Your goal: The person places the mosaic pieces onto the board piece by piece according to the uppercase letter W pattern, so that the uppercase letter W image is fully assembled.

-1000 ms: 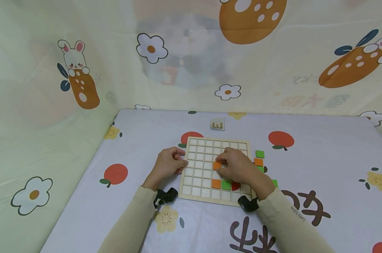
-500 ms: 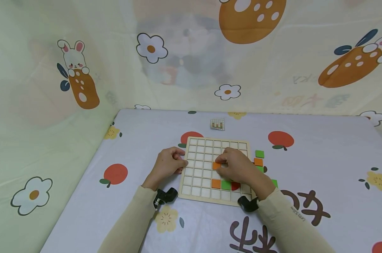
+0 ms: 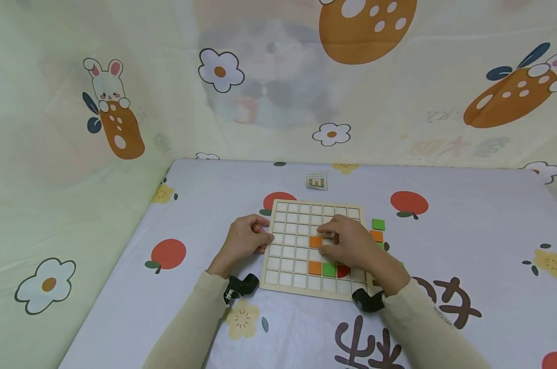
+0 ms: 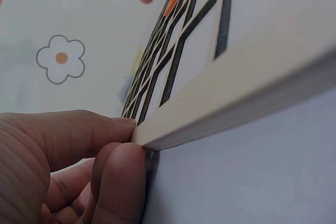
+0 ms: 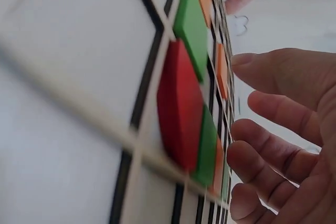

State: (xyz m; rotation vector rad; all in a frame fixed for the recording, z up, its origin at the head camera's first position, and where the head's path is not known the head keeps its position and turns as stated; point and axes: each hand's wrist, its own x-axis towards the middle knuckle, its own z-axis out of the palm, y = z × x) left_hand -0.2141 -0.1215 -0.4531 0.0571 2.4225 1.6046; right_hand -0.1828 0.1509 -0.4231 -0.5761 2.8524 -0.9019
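Observation:
A wooden grid board [image 3: 285, 281] with white cells lies on the table. My left hand [image 3: 245, 237] pinches its left edge between thumb and fingers; the left wrist view shows the fingertips [image 4: 123, 124] at the rim. An orange tile [image 3: 315, 242] sits in a middle cell. My right hand [image 3: 352, 243] hovers just right of it, fingers parted and holding nothing. Nearer the front, a row in the board has another orange tile [image 3: 314, 268], a green tile [image 3: 329, 269] and a red piece [image 5: 178, 108]. The right hand hides some cells behind it.
Right of the board lie a loose green tile [image 3: 378, 224] and an orange tile [image 3: 376, 236], with more green partly covered by the right arm. A small card with a grid picture [image 3: 317, 181] lies beyond the board. Patterned cloth hangs behind.
My right hand has let go of the orange tile and drawn slightly to the right, its fingers spreading. The tile stays in its cell. The left hand has not moved.

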